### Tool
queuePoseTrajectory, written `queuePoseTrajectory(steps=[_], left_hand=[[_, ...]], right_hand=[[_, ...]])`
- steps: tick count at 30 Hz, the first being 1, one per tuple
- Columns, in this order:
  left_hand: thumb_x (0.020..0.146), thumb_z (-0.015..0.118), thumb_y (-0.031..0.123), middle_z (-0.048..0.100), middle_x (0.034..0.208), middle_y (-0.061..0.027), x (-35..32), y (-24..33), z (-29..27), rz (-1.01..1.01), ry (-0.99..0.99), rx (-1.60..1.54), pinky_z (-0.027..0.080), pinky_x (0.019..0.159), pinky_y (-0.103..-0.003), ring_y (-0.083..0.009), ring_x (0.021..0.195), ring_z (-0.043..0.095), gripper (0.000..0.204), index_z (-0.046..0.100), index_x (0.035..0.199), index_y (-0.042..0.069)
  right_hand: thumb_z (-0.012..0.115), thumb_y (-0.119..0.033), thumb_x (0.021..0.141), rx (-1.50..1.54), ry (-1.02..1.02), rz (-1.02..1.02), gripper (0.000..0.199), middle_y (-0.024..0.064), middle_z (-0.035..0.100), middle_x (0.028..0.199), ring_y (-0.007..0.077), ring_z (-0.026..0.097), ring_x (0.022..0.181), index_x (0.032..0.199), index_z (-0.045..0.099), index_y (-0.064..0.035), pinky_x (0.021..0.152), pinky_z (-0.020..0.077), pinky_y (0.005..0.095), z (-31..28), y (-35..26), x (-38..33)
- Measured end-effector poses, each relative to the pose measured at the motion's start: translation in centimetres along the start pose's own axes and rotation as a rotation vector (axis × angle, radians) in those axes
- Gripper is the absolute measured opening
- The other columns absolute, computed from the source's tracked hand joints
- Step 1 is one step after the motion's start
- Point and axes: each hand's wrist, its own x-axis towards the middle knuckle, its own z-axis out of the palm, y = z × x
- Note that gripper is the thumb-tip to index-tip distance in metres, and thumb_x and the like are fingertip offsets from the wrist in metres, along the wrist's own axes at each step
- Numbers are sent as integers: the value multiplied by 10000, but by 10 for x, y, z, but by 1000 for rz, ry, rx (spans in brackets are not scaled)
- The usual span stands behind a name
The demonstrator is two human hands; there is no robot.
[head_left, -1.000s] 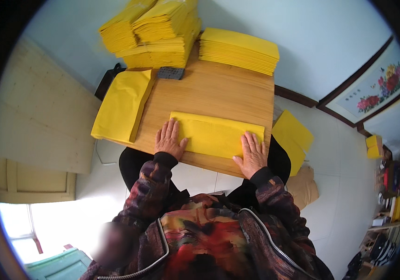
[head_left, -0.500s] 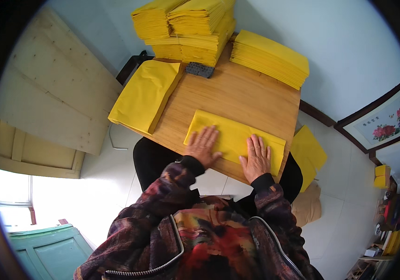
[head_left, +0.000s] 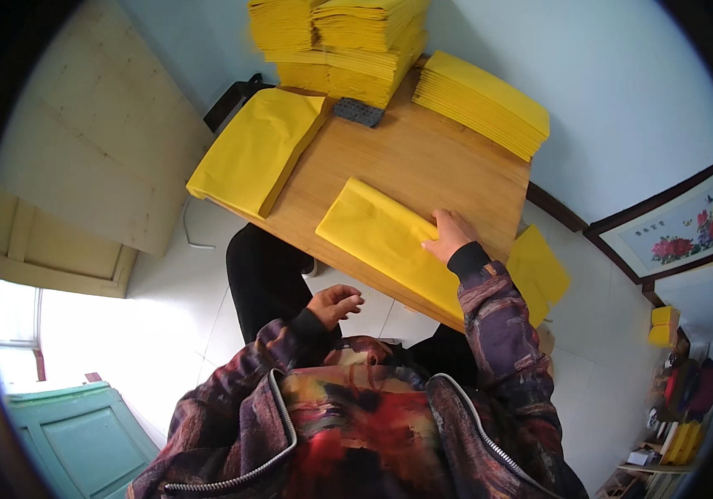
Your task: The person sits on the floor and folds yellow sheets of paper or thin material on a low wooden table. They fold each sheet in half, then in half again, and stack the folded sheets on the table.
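Observation:
A folded yellow sheet (head_left: pixel 381 233), paper or felt-like, lies slantwise along the near edge of the wooden table (head_left: pixel 423 154). My right hand (head_left: pixel 453 236) is at its far long edge, thumb on top and fingers bent over that edge, gripping it. The sheet's right end is partly covered by my right sleeve. Clear of the table, my left hand (head_left: pixel 336 306) hovers over my lap with loosely curled fingers and nothing visible in it.
A flat yellow pile (head_left: pixel 261 154) lies at the table's left. Tall yellow stacks (head_left: pixel 340 62) stand at the back beside a dark grey block (head_left: pixel 358 111). Another yellow stack (head_left: pixel 485 104) sits back right. A yellow sheet (head_left: pixel 538 270) hangs low beyond the right edge.
My left hand has lifted off the folded sheet and drawn back toward my body. My right hand has slid to the sheet's far edge, and the sheet has turned slightly.

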Motion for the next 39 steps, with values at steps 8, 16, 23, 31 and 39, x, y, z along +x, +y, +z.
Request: queuePoseTrajectory(steps=[8,16,23,31,39], left_hand=[[913,700,333,680,1128,-35,23,-7,23,-160,-81,-522,490,878,-340,-182,1036,647,352,617,1181,120],[901,713,181,693,1117,-48,15,24,33,27,36,-553,513,886,-372,-219,1027,650,311,646,1194,100],[917,660,20,695,1091,-64,-13,193,22,900,-127,-33,517,907,-299,-135,980,641,262,632,1176,-10],[903,688,39,692,1078,-51,20,174,38,853,-93,-28,517,874,-293,-122,965,637,298,620,1191,4],[892,723,84,718,1024,-34,43,144,40,778,-113,-50,528,838,-273,-103,916,644,265,665,1138,5]], right_hand=[[795,-231,724,358,-233,-49,409,219,679,923,374,653,896,966,625,51,790,509,429,11,-10,-12],[756,-120,816,815,-262,-120,242,15,568,802,87,516,748,878,552,-5,681,467,270,-32,-43,-54],[723,-62,870,1003,331,-512,189,-1,613,836,85,552,765,1012,604,-23,737,478,250,-118,-50,-82],[693,-52,897,970,336,-352,208,51,696,1041,132,628,939,1094,644,-6,861,497,284,-80,-34,-84],[675,-58,901,979,340,-325,189,55,723,994,143,650,896,1077,665,11,804,511,295,-52,-26,-85]])
